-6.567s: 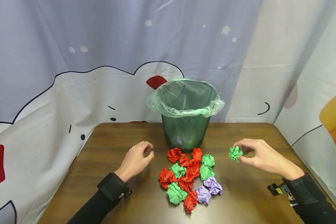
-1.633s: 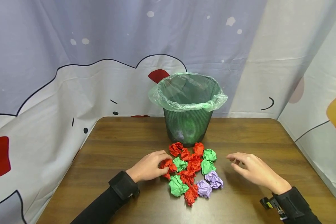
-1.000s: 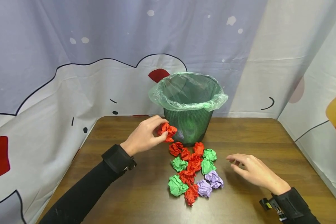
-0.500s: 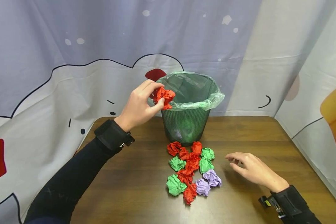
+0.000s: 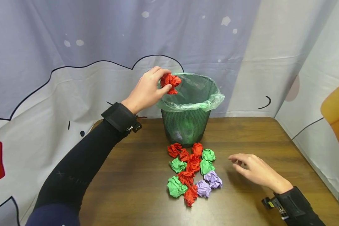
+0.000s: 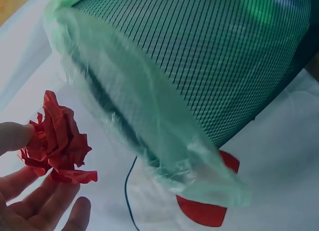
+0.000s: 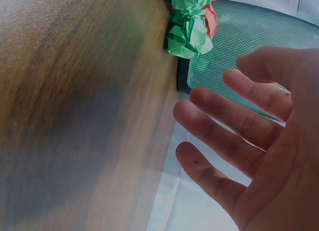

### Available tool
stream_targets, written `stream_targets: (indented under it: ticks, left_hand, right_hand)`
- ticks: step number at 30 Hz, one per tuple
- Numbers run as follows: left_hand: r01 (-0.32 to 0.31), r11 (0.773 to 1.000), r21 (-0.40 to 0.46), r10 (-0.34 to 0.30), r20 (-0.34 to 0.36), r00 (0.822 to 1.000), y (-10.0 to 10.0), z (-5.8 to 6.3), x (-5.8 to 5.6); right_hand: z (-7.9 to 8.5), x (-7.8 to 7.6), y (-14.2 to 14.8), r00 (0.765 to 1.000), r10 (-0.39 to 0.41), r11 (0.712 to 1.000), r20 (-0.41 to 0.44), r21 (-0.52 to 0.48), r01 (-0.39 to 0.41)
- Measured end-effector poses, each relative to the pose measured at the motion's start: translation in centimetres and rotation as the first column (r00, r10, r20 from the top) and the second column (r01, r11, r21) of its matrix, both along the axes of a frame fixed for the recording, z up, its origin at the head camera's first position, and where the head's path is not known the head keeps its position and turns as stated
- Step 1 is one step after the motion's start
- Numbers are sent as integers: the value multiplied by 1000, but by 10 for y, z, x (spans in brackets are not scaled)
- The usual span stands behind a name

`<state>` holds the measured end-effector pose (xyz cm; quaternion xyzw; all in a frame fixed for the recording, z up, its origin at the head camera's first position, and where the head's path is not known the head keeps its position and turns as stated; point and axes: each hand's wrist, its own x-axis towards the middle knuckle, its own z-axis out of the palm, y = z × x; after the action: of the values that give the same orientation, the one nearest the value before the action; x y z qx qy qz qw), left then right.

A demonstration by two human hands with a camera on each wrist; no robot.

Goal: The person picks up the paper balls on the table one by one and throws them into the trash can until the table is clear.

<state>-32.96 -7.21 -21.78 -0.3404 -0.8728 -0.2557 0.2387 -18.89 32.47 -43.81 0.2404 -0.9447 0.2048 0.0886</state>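
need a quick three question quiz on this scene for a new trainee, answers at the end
1. What colour is the paper ball in the left hand?
A) purple
B) red
C) green

2. True or false: the right hand grips a paper ball too.

3. How many purple paper balls lie on the table?

Key:
1. B
2. False; it holds nothing.
3. Two

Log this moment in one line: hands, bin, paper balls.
left hand: holds red paper ball near bin; right hand: holds nothing, above table; bin: upright, green liner; other paper balls: red, green, purple, on table
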Motion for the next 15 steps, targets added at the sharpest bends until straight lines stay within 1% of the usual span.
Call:
stream_targets:
  ticks: [7,11,15]
  left_hand:
    - [-34,999,-38,36,58,998,11,18,-14]
    - [-50,997,-66,54,61,997,19,28,-19]
    - [-74,992,-103,82,73,994,25,34,-23]
  right_hand:
    - [-2,0,3,1000,-13,1000,11,8,13]
    - [-3,1,3,1000,-15,1000,14,2,15]
    - [-4,2,3,1000,-16,1000,11,2,16]
